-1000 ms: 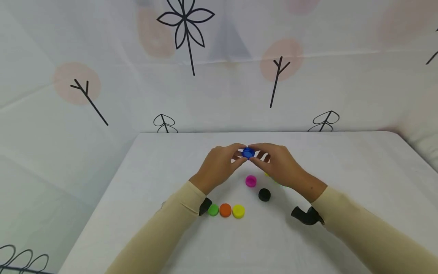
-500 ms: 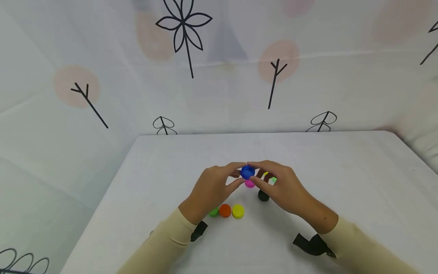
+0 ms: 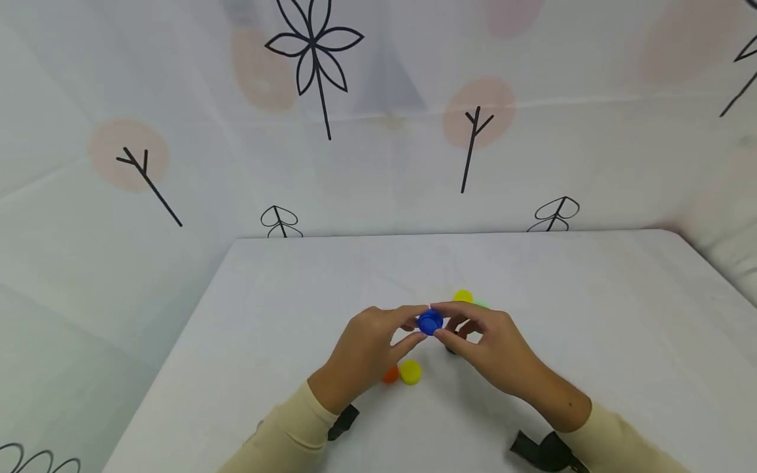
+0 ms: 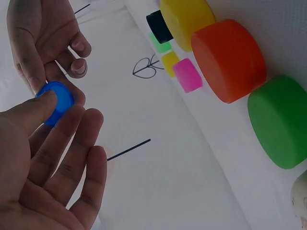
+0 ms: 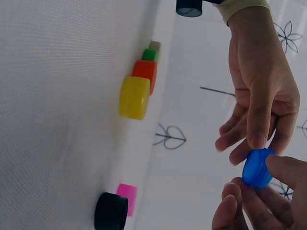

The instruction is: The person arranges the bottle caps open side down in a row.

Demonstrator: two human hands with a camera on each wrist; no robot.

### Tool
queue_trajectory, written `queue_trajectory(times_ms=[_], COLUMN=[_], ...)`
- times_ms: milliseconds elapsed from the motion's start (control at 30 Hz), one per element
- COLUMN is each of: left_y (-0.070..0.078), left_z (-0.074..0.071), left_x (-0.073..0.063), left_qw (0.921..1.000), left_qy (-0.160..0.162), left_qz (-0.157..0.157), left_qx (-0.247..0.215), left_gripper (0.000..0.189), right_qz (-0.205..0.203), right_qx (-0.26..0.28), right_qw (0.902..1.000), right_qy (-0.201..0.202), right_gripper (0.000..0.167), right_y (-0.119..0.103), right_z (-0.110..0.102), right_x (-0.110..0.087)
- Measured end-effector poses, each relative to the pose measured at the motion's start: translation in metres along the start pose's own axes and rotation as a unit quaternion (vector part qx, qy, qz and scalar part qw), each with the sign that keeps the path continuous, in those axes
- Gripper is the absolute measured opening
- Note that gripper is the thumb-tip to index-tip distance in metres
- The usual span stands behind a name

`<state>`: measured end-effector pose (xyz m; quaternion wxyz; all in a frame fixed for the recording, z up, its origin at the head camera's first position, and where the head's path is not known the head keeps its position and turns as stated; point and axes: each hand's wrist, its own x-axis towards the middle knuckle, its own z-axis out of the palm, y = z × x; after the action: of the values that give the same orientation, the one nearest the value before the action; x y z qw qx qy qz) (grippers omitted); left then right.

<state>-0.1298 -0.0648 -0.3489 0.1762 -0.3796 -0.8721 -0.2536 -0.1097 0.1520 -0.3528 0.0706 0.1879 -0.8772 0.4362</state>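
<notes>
A blue bottle cap (image 3: 430, 322) is held up over the table between my two hands, its hollow side facing the head camera. My left hand (image 3: 367, 351) pinches it from the left with thumb and fingertips. From the other side, the thumb and fingers of my right hand (image 3: 497, 348) grip its edge. In the left wrist view the left thumb lies across the face of the blue cap (image 4: 64, 98). The right wrist view shows ridges on the side of the cap (image 5: 255, 168).
On the white table (image 3: 284, 295), a yellow cap (image 3: 411, 372) and an orange cap (image 3: 390, 375) lie beside a green cap (image 4: 280, 122). A black cap (image 5: 111, 212), a magenta cap (image 5: 127, 199), another yellow cap (image 3: 463, 295) and a light green cap (image 3: 481, 304) lie farther back.
Both hands have come down and nearer to me in the head view, still holding the blue cap. They now cover the magenta and green caps there; the far yellow cap has come into sight.
</notes>
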Motion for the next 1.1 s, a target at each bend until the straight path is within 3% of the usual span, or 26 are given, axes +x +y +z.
queue_trajectory(times_ms=[367, 667, 867, 1100], left_y=[-0.005, -0.006, -0.004, -0.004], left_z=[0.001, 0.002, 0.001, 0.005], left_x=[-0.001, 0.000, 0.001, -0.001], left_qw=[0.9993, 0.9969, 0.9930, 0.9905], left_qy=[-0.032, -0.062, -0.085, -0.087], left_qz=[-0.018, -0.044, -0.071, -0.073], left_qx=[-0.008, -0.018, -0.042, -0.078], left_gripper=[0.039, 0.039, 0.037, 0.031], right_qz=[-0.021, -0.012, 0.002, -0.004], right_qx=[0.009, 0.011, 0.009, 0.014], right_qw=[0.9995, 0.9994, 0.9993, 0.9995], right_qy=[-0.022, -0.030, -0.036, -0.029], right_gripper=[0.032, 0.032, 0.031, 0.030], right_y=[0.010, 0.013, 0.012, 0.016], right_z=[0.002, 0.002, 0.001, 0.003], right_x=[0.002, 0.003, 0.003, 0.002])
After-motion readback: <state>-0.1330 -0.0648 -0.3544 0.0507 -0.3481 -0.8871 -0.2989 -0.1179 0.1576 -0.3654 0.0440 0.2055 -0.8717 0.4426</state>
